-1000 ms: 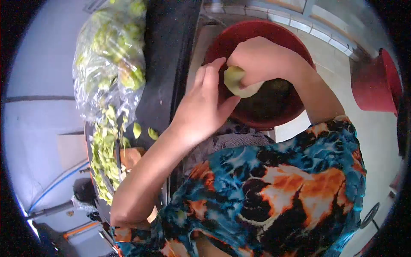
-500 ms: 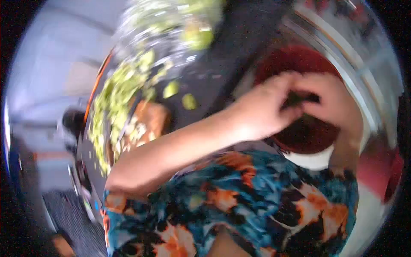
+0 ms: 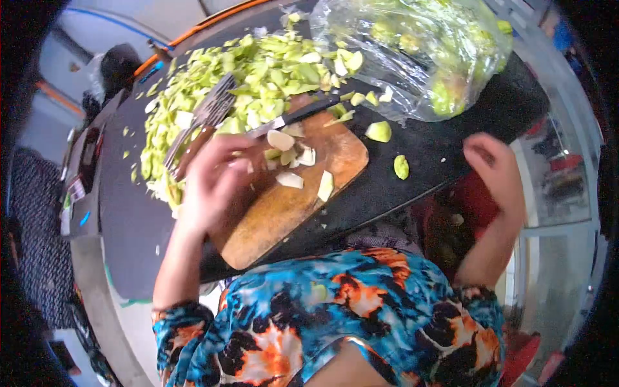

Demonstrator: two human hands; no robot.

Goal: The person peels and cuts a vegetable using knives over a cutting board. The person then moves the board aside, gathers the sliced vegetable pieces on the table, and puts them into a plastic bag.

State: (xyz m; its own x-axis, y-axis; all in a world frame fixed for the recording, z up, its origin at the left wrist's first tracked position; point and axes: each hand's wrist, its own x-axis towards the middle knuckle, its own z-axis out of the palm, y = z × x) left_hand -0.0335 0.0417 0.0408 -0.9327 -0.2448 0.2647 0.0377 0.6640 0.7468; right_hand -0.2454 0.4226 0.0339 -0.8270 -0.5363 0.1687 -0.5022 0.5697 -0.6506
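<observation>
My left hand (image 3: pixel 216 177), blurred by motion, is over the left part of the wooden cutting board (image 3: pixel 271 226), its thumb and fingers apart near several pale cut pieces (image 3: pixel 290 180). A knife with a black handle (image 3: pixel 313 111) lies across the board's far side. Beside my left hand, a dark metal tool with a slotted or ridged end (image 3: pixel 216 103) rests on a heap of pale green vegetable slices (image 3: pixel 277 74). At the table's right edge is my right hand (image 3: pixel 500 171), fingers loosely curled with a gap to the thumb; nothing shows in it.
A clear plastic bag of green vegetables (image 3: pixel 445 51) lies at the back right of the black table (image 3: pixel 148 238). A green chunk (image 3: pixel 379 131) and a small bumpy green piece (image 3: pixel 401 166) lie right of the board. A dark red tub (image 3: pixel 474 197) stands below the table edge.
My hands were together over the red tub; they are now apart. The left has moved over the cutting board, the right to the table's right edge. The view has turned toward the table.
</observation>
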